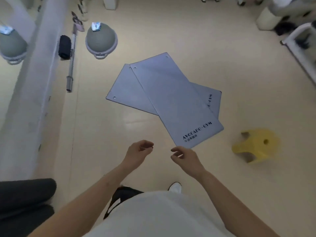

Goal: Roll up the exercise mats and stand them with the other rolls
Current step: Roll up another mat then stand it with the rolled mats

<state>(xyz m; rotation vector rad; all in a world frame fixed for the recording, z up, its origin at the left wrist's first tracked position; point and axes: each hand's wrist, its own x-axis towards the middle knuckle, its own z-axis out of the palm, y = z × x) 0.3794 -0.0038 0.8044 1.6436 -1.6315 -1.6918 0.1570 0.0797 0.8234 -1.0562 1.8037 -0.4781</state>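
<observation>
Both hands, the left hand (139, 150) and right hand (183, 155), hover loosely curled and empty, apparently to grasp the top mat (171, 98) by its near edge.

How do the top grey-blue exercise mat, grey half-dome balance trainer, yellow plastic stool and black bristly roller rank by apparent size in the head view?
1. Top grey-blue exercise mat.
2. Yellow plastic stool and grey half-dome balance trainer: similar; the stool is nearer, so unranked.
3. Black bristly roller.

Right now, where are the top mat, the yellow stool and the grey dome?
top mat (171, 100), head view, on its bare middle
yellow stool (256, 146), head view, on its seat beside the hole
grey dome (100, 38), head view, on its rounded top
</observation>
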